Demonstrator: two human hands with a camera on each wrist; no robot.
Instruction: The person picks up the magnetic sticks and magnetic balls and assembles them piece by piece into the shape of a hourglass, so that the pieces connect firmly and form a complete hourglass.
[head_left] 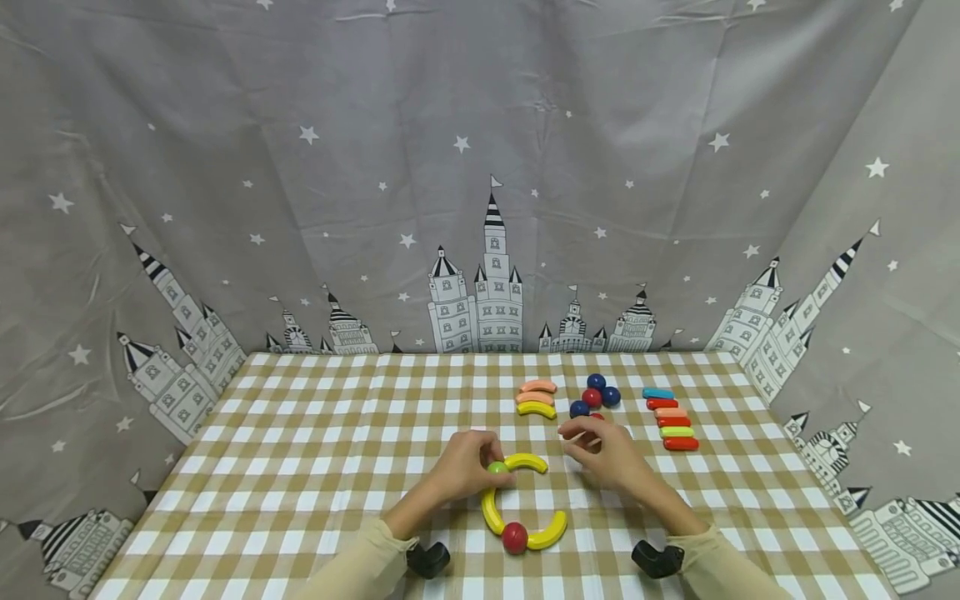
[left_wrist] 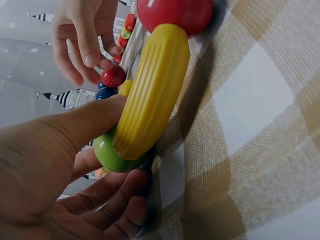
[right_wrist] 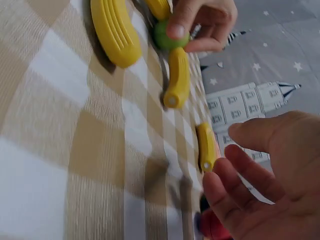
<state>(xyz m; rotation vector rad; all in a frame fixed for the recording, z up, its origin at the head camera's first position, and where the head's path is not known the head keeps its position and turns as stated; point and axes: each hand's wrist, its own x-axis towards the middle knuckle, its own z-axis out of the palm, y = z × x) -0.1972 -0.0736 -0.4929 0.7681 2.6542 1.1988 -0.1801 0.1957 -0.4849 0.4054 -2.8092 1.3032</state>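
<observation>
My left hand (head_left: 463, 463) holds a green ball (left_wrist: 111, 156) between thumb and fingers. The ball joins two yellow curved pieces, one (head_left: 527, 462) pointing right and one (head_left: 491, 512) running down toward me. At the lower end of that second piece sits a red ball (head_left: 514, 537), from which a third yellow curved piece (head_left: 550, 532) bends up to the right. Together they form an open C shape on the cloth. My right hand (head_left: 609, 455) hovers right of it with nothing in its grasp, fingers loosely bent, close to the loose balls.
Beyond my hands lie two orange curved pieces (head_left: 537, 386) and a yellow one (head_left: 536, 409). Several blue balls (head_left: 596, 381) and red balls (head_left: 592, 397) cluster beside them. Farther right, short coloured bars (head_left: 677, 432) form a column. A checked cloth (head_left: 337, 450) covers the table.
</observation>
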